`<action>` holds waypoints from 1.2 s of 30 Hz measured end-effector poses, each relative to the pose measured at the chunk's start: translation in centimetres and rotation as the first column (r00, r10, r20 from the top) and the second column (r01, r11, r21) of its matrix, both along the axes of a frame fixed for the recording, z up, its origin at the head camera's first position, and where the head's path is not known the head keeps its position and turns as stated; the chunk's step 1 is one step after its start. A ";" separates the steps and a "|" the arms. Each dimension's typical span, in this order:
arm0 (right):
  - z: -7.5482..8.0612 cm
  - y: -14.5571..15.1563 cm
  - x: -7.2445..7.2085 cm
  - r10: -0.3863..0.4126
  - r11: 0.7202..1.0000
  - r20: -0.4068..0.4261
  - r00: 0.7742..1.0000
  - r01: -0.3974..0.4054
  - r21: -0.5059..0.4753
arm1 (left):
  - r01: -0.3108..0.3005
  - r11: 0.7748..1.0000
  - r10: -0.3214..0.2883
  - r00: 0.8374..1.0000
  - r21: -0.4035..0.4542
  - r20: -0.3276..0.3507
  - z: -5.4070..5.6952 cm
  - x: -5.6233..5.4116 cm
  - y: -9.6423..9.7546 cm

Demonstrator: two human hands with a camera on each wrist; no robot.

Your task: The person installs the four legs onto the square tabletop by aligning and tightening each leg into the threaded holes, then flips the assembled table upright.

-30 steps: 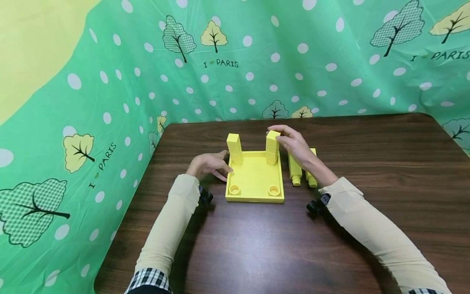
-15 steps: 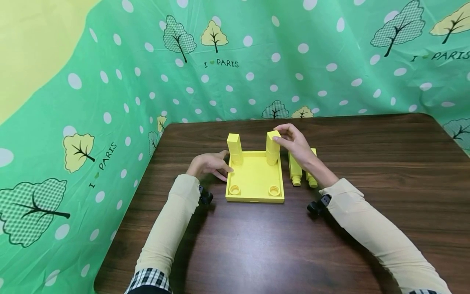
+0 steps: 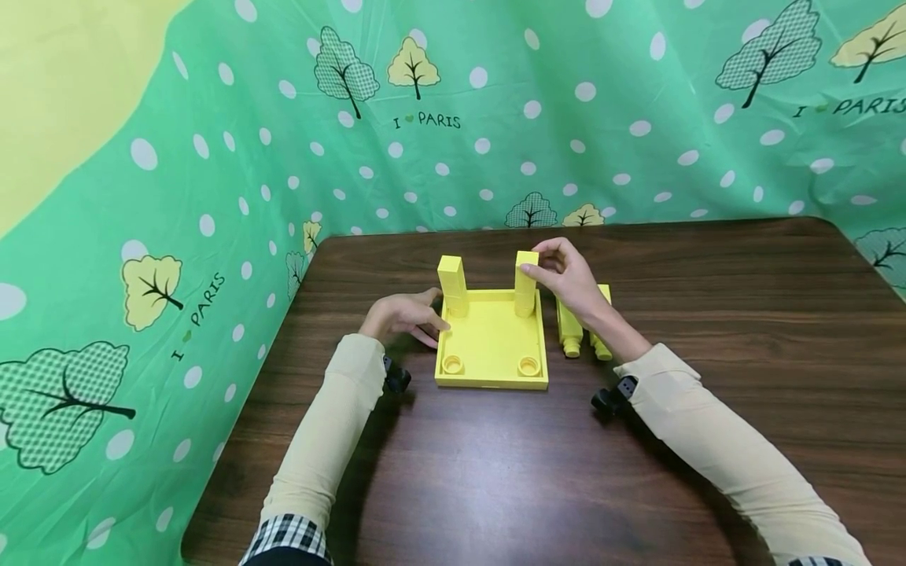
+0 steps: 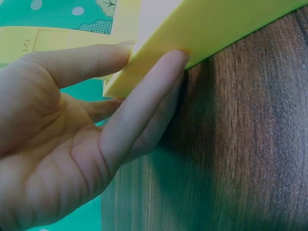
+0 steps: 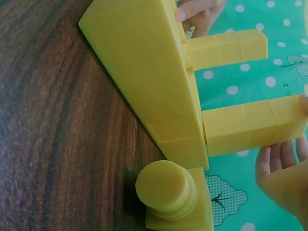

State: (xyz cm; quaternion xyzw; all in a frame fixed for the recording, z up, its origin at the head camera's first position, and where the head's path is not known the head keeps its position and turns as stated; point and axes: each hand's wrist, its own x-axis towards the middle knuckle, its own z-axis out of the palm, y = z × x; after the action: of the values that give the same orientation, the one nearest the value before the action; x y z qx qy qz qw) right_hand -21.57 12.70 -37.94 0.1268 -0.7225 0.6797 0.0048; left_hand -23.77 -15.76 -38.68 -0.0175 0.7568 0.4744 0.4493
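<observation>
Yellow tray (image 3: 488, 334) sits flat on the dark wood-grain desk (image 3: 488, 472), raised rim on all sides. Left hand (image 3: 403, 316): grip holds the tray's left side, one digit over the rim, others against the outer wall. Right hand (image 3: 569, 279): grip pinches the upper end of the right leg (image 3: 524, 297), thumb on the near face, fingers behind. This leg stands upright at the tray's far right corner; whether it is fully seated cannot be determined. The left leg (image 3: 453, 287) stands at the far left corner, untouched. Round sockets (image 3: 528, 366) show at both near corners. Two loose legs (image 3: 569, 326) lie right of the tray, one partly covered by the right forearm. Behind hangs a green dotted curtain (image 3: 488, 181).
</observation>
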 end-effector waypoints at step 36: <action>0.4 0.5 -0.3 0.197 0.978 0.089 0.976 -0.190 -0.082 | -0.004 1.000 0.004 1.000 -0.002 0.007 0.1 0.1 0.2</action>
State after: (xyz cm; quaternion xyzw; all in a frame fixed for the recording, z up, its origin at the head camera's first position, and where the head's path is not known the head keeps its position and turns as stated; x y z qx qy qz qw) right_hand -21.87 13.25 -37.49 0.1634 -0.6808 0.7081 -0.0919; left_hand -23.63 -15.61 -38.58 -0.0210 0.7558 0.4744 0.4508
